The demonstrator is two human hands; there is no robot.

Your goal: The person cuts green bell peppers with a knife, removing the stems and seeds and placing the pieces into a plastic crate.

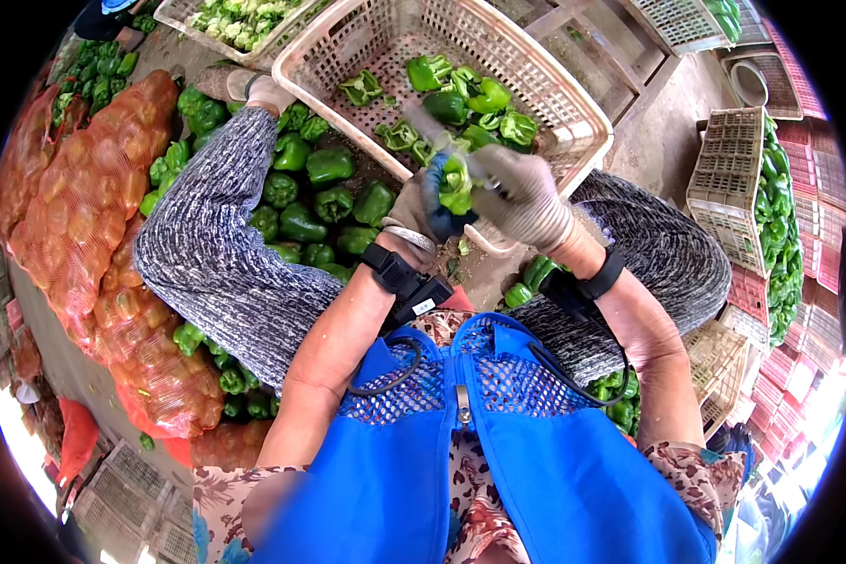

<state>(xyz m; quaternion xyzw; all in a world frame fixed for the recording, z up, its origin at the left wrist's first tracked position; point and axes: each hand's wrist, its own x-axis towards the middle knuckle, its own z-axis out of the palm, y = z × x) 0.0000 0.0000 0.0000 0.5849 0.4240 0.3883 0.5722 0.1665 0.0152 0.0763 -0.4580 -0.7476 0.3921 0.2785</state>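
My gloved left hand (421, 205) is closed round a green bell pepper (456, 183), whose pale cut side shows between the two hands. Close against it, my gloved right hand (526, 195) grips a knife (428, 125); its grey blade is smeared by motion and points up and to the left. Both hands are above the near rim of a white plastic crate (564, 117). Inside that crate lie cut green pepper pieces (489, 96), mostly towards its middle and near side.
Whole green bell peppers (303, 223) lie on the floor between my legs. Orange mesh sacks (113, 188) of produce are piled at left. A crate of pale green trimmings (249, 23) stands at the far left, another pepper-filled crate (728, 188) at right. A wooden pallet (620, 56) lies beyond.
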